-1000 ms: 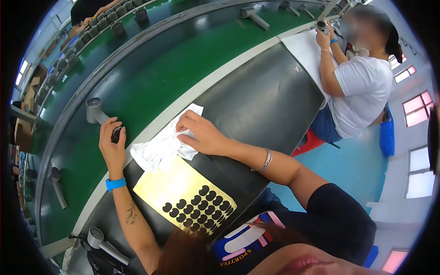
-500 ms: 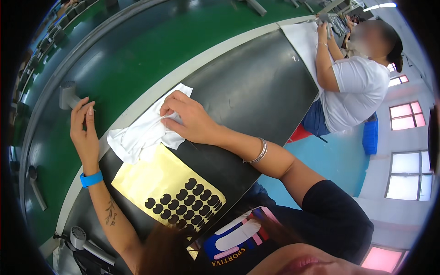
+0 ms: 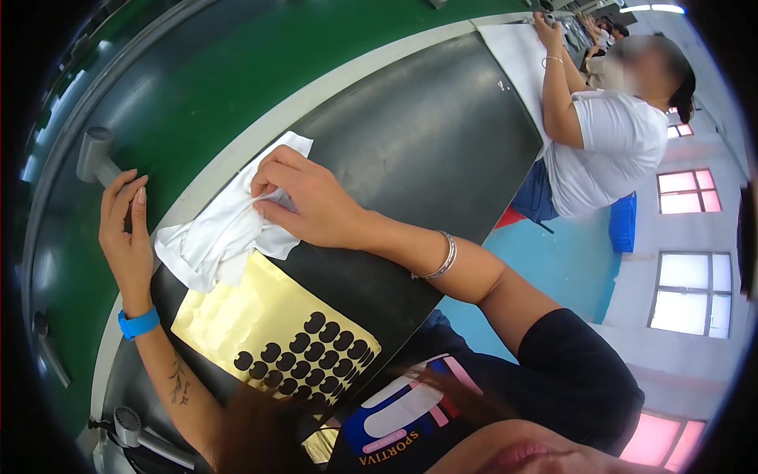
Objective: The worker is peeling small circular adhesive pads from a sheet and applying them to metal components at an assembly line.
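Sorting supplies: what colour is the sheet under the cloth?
Gold sheet with rows of black oval stickers, clearest in the head view.

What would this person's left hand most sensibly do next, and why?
Probably close on the grey handle: the left hand lies open on the green belt with its fingertips beside it, while the right hand pinches the white cloth above the gold sticker sheet.

A factory assembly line: a long green conveyor belt (image 3: pixel 237 87) carries grey parts (image 3: pixel 95 154) past dark workbenches (image 3: pixel 426 134), where another worker (image 3: pixel 608 142) sits alongside.
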{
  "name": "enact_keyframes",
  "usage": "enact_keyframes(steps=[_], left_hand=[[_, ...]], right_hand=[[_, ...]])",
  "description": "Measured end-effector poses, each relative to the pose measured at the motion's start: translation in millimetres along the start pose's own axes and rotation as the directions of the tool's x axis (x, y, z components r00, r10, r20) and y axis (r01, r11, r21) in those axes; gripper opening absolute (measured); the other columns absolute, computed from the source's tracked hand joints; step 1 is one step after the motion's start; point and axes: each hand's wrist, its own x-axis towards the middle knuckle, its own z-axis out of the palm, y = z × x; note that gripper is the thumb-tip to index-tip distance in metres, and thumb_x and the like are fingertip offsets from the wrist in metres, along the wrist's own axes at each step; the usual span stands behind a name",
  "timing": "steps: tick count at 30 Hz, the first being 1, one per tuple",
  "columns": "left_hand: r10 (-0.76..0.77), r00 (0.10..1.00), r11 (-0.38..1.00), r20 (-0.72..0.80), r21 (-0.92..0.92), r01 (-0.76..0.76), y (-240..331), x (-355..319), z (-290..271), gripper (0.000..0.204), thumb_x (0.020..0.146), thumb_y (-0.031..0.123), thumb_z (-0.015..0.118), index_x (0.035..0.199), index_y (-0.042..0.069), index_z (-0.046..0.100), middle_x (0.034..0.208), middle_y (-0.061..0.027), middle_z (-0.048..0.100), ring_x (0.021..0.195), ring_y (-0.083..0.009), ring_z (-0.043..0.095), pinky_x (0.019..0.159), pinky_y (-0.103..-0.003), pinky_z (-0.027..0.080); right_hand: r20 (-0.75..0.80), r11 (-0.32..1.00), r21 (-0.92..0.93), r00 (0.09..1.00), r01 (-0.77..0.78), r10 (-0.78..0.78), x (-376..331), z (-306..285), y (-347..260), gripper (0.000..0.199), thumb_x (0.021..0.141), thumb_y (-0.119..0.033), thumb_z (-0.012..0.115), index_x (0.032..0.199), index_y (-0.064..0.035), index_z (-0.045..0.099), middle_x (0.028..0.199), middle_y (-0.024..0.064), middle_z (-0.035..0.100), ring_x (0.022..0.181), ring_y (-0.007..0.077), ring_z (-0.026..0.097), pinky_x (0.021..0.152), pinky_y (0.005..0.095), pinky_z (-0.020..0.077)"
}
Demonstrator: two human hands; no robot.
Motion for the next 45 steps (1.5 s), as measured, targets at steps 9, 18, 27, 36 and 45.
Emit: enact_keyframes(steps=[9, 18, 27, 36, 45], left_hand=[[-0.018, 0.999, 1.000, -0.033, 0.001, 0.018, -5, 0, 7, 0.020, 0.095, 0.015, 0.055, 0.105, 0.003, 0.067, 0.114, -0.0067, 0.063, 0.103, -0.0207, 0.059, 0.083, -0.027, 0.045], [-0.078, 0.981, 0.997, -0.177, -0.015, 0.077, -14, 4, 4, 0.020, 0.095, 0.016, 0.056, 0.104, 0.002, 0.068, 0.114, -0.0079, 0.062, 0.102, -0.0180, 0.058, 0.082, -0.026, 0.046], [-0.062, 0.991, 0.997, -0.122, -0.043, 0.057, -7, 1, 3, 0.018, 0.092, 0.016, 0.060, 0.101, 0.002, 0.068, 0.113, -0.0067, 0.062, 0.096, -0.0190, 0.060, 0.073, -0.027, 0.046], [-0.076, 0.993, 0.997, -0.088, 0.000, 0.076, -15, -6, -4, 0.016, 0.087, 0.008, 0.063, 0.101, 0.001, 0.067, 0.118, -0.0112, 0.061, 0.093, -0.0224, 0.063, 0.078, -0.029, 0.050], [-0.061, 0.994, 0.998, -0.087, 0.022, 0.064, 108, -8, -67, 0.037, 0.084, 0.016, 0.067, 0.119, 0.004, 0.060, 0.132, -0.0186, 0.050, 0.092, -0.0236, 0.062, 0.079, -0.032, 0.050]], right_hand=[[-0.005, 0.999, -0.031, 1.000, -0.007, 0.007, -2, -1, 4, 0.014, 0.079, -0.006, 0.067, 0.089, -0.0048, 0.058, 0.092, 0.0073, 0.053, 0.082, 0.0211, 0.059, 0.072, 0.0314, 0.0480], [-0.005, 1.000, -0.016, 1.000, -0.008, 0.008, 1, 0, 5, 0.013, 0.079, -0.007, 0.066, 0.089, -0.0050, 0.058, 0.092, 0.0074, 0.054, 0.082, 0.0218, 0.060, 0.072, 0.0317, 0.0482], [-0.026, 0.997, -0.035, 0.998, 0.063, -0.064, -5, 2, 10, 0.014, 0.079, -0.006, 0.066, 0.090, -0.0050, 0.057, 0.093, 0.0076, 0.054, 0.083, 0.0223, 0.060, 0.074, 0.0321, 0.0486], [-0.080, 0.998, -0.016, 0.995, 0.055, -0.056, -5, -3, 3, 0.016, 0.077, -0.009, 0.068, 0.088, -0.0034, 0.057, 0.092, 0.0110, 0.057, 0.082, 0.0245, 0.062, 0.073, 0.0355, 0.0492], [-0.155, 0.996, 0.092, 0.988, 0.008, 0.007, 6, -4, 9, 0.011, 0.080, -0.006, 0.067, 0.087, 0.0000, 0.061, 0.082, 0.0102, 0.063, 0.073, 0.0178, 0.064, 0.063, 0.0280, 0.0501]])
